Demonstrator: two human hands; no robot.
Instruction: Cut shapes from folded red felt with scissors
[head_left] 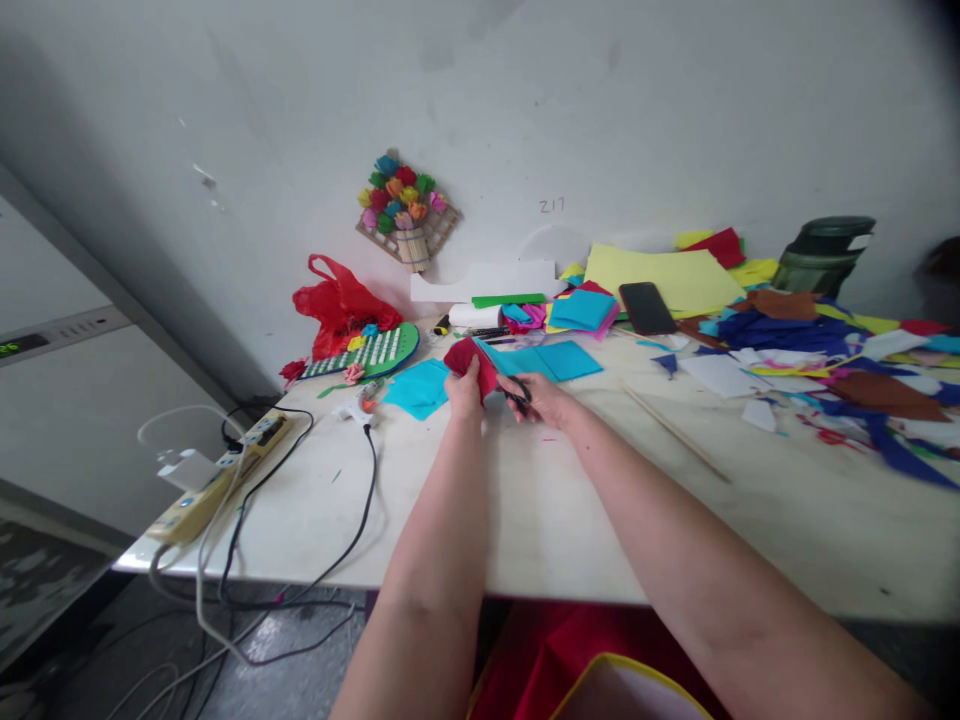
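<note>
My left hand is closed on a piece of dark red paper, holding it up above the white table. From the right, my right hand grips scissors with black handles. Their blades point toward the red paper; whether they touch it I cannot make out. Behind my hands lies a strip of blue paper, and left of my left hand is a blue paper sheet. A glue gun rests farther left on its cable.
A power strip with cables runs along the left edge. A wooden stick lies at right, before heaped paper scraps. A phone, a dark bottle and a red plastic bag stand toward the wall.
</note>
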